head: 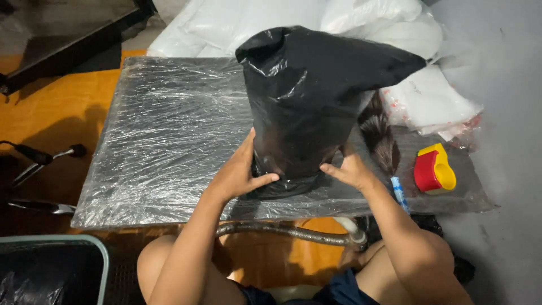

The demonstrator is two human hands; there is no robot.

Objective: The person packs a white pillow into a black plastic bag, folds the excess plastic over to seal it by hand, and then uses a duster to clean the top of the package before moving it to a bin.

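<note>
- Looks like a small packing workshop or back room, worked from a low seat.
- Low table [164, 141] wrapped in clear plastic film.
- White plastic bags [293, 20] heaped behind it against a grey wall [502, 113].
- Red-and-yellow tape dispenser [435, 168] and feather duster [383, 142] lying on the tabletop.
- Worn orange floor [51, 107].

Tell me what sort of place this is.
Probably a small packing or workshop corner. A low metal table wrapped in clear plastic film stands on an orange floor; both hands, left hand and right hand, grip a tall black plastic bag, with white plastic bags piled behind.
</note>
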